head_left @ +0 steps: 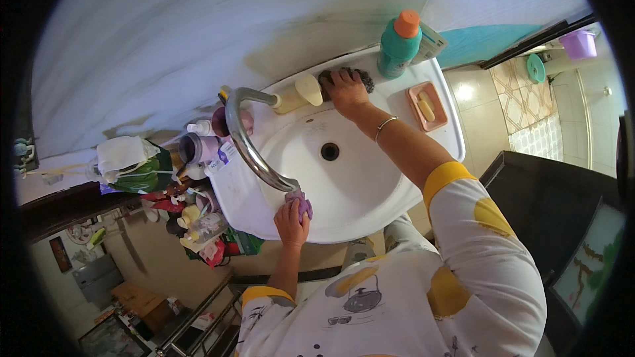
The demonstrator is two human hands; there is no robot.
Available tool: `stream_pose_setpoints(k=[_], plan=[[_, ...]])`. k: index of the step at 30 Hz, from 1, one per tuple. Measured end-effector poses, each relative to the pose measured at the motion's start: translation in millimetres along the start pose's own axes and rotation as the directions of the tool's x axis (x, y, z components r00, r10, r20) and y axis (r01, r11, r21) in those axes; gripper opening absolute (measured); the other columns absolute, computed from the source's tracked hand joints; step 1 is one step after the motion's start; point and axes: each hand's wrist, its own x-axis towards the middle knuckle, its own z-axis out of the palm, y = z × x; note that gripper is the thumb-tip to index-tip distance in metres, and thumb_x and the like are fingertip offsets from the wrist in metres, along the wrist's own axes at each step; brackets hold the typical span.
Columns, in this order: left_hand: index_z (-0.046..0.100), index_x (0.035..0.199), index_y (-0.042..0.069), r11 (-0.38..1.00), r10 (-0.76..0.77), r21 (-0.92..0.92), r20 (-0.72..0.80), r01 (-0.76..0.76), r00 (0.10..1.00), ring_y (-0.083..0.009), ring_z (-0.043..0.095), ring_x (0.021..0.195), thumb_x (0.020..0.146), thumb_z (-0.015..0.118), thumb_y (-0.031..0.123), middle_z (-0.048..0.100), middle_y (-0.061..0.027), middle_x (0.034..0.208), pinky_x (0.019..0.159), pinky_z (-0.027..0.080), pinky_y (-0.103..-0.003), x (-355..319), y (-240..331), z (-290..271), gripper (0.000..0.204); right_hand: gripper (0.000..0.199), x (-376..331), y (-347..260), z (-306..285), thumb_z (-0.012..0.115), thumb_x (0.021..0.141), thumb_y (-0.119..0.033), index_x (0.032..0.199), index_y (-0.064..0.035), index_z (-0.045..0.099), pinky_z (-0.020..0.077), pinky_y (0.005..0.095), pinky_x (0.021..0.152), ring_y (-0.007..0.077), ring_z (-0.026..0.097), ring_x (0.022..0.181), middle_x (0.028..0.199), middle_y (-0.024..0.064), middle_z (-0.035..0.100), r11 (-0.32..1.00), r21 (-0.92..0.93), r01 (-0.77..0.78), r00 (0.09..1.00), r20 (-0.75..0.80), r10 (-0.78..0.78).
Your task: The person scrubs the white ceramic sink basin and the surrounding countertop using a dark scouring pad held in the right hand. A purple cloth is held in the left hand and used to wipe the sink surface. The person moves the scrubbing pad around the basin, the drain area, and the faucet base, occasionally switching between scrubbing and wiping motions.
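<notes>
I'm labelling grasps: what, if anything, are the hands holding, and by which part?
The left hand holds a purple cloth by its near side, at the faucet tip. The right hand rests on a dark bundle; any grip is unclear.

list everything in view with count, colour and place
sink: one, white, centre
drain: one, dark, sink floor
tap: one, silver, over the sink
cloth: one, purple, at the tap's spout
wad: one, dark grey, back ledge
container: one, cream, left of the wad
bottle: one, teal with orange cap, back right
soap dish: one, pink, right ledge
soap: one, yellow, in the dish
cups and bottles: several, mixed, left of the sink
bag: at least one, white, far left
bucket: one, purple, upper right
basin: one, green, near the bucket
bracelet: one, silver, right wrist
shirt: one, mostly white, bottom
left hand: one, bare, holding the cloth
right hand: one, bare, on the wad
</notes>
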Motion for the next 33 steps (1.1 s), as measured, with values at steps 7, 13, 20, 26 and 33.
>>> stream_pose_setpoints(k=[7, 13, 20, 26, 33], plan=[[0.053, 0.127, 0.009, 0.998, -0.034, -0.045, 0.09, 0.038, 0.995, -0.0369, 0.051, 0.111, 0.079, 0.064, 0.028, 0.057, -0.0156, 0.118, 0.094, 0.037, -0.051, -7, 1, -3, 0.053, 0.041, -23, 1, -22, 0.05, 0.085, -0.017, 0.124, -0.0035, 0.053, 0.0372, 0.0444, 0.095, 0.0281, 0.05, 0.111, 0.115, 0.0115, 0.053, 0.971, -0.09, -0.222, 0.96, 0.152, 0.234], [0.056, 0.126, 0.011, 0.999, 0.041, -0.005, 0.002, -0.041, 0.999, -0.0345, 0.052, 0.11, 0.08, 0.064, 0.025, 0.057, -0.0134, 0.118, 0.095, 0.038, -0.051, 0, 4, 2, 0.049, 0.043, -10, -14, -8, 0.051, 0.084, -0.014, 0.127, -0.0079, 0.054, 0.0355, 0.0459, 0.097, 0.0292, 0.045, 0.12, 0.126, 0.0116, 0.05, 0.973, 0.001, -0.232, 0.972, 0.023, 0.232], [0.057, 0.122, 0.004, 0.891, -0.307, -0.365, -0.043, 0.271, 0.951, -0.0364, 0.056, 0.101, 0.088, 0.062, 0.021, 0.062, -0.0175, 0.11, 0.09, 0.042, -0.046, 69, 15, 21, 0.038, 0.046, -74, 9, -46, 0.05, 0.085, -0.011, 0.131, -0.0137, 0.054, 0.0322, 0.0451, 0.104, 0.0292, 0.041, 0.128, 0.137, 0.008, 0.047, 0.988, 0.125, -0.087, 0.979, 0.195, 0.062], [0.055, 0.121, 0.003, 0.839, -0.379, -0.527, -0.392, 0.133, 0.838, -0.0361, 0.05, 0.112, 0.085, 0.066, 0.014, 0.058, -0.0181, 0.12, 0.098, 0.038, -0.046, 207, 66, 26, 0.039, 0.046, -13, 5, -11, 0.05, 0.085, -0.014, 0.131, -0.018, 0.054, 0.0331, 0.0458, 0.103, 0.0291, 0.044, 0.125, 0.135, 0.0068, 0.049, 0.968, 0.169, -0.186, 0.98, -0.039, 0.195], [0.057, 0.12, 0.004, 0.978, -0.091, -0.209, -0.319, 0.023, 0.943, -0.0373, 0.049, 0.116, 0.08, 0.07, 0.014, 0.059, -0.019, 0.12, 0.102, 0.036, -0.047, 236, 45, 38, 0.043, 0.044, -72, 6, -25, 0.052, 0.085, -0.016, 0.129, -0.0141, 0.056, 0.0329, 0.0469, 0.101, 0.0289, 0.043, 0.124, 0.132, 0.0068, 0.05, 0.994, 0.102, -0.046, 0.997, 0.062, 0.04]])
